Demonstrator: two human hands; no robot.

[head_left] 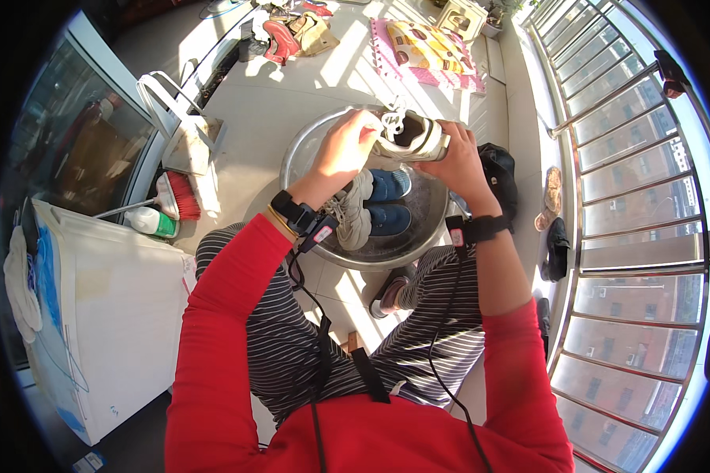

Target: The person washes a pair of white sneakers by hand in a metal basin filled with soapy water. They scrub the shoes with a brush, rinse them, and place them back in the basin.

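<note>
Above the far side of a round metal basin (363,263), I hold a pale sneaker (432,144) up with its opening showing. My right hand (461,164) is closed round its heel end. At its laced front, the fingers of my left hand (344,147) pinch together at the white shoelace (393,121). Down in the basin lies pale footwear with laces (353,219), against two dark blue rounded pieces (390,221); whether these are joined to it I cannot tell. Part of the basin is hidden behind my hands and the sneaker.
My knees flank the basin. Leftward are a red-bristled brush (183,197), a white-and-green bottle (151,222) and a white cabinet (126,315). A black bag (498,173) sits right of the basin, before a railing (639,268). Farther off lie red shoes (280,41) and a patterned cushion (430,49).
</note>
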